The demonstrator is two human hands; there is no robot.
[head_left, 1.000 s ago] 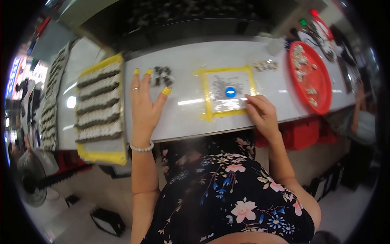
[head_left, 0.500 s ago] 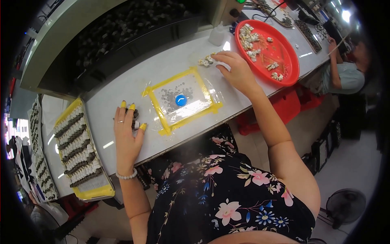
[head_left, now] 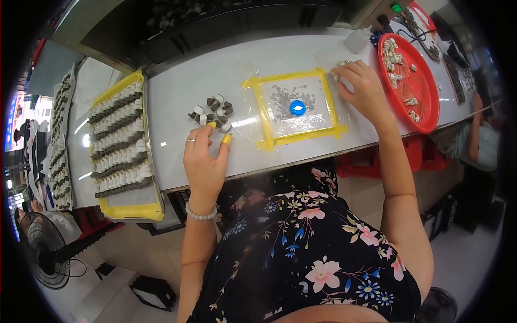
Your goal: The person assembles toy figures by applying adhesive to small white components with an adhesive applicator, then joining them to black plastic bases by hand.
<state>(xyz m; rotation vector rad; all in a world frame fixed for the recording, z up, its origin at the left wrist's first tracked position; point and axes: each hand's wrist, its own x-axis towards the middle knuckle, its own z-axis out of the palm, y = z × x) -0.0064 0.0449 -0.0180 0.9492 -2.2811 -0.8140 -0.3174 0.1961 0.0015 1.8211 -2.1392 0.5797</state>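
1. Head view: left hand [head_left: 204, 164] has slid to the near edge of the dark-and-white pieces [head_left: 222, 114], thumb and finger parted, nothing visibly held.
2. Right hand [head_left: 367, 91], half-curled, now covers pale pieces [head_left: 340, 63] beside yellow-taped sheet [head_left: 277, 125]; grip unclear. Seemingly, both supplies are within reach.

A white table [head_left: 186, 81] runs across, glossy enough to catch glare. At its left end lies a long tray [head_left: 132, 210] edged in yellow, and a second tray [head_left: 63, 148] sits farther left. Next, on the bare top, comes a loose cluster of dark-and-white pieces [head_left: 217, 106]. A square sheet [head_left: 315, 119], bordered with yellow tape, lies right of them. Near the back stands a whitish bottle [head_left: 357, 40], just beside a red oval tray [head_left: 423, 81].
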